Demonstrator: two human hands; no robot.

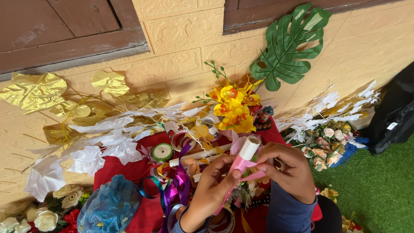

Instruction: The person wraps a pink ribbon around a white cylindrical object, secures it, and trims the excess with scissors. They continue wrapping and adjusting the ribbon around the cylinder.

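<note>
both hands' grip clamped on a white paper roll (249, 148) wrapped with pink ribbon (243, 165).

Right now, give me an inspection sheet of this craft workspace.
Surface: red cloth beside green artificial turf.
Job's things: rolled white paper scroll with pink ribbon around it.
Clutter: green ribbon spool, purple ribbon, blue netting, yellow artificial flowers, white leaves, gold leaves.
Grippers: left hand pinches the ribbon; right hand holds the scroll.
Cables: nothing seen.
Surroundings: yellow brick wall, green paper leaf, black bag.
</note>
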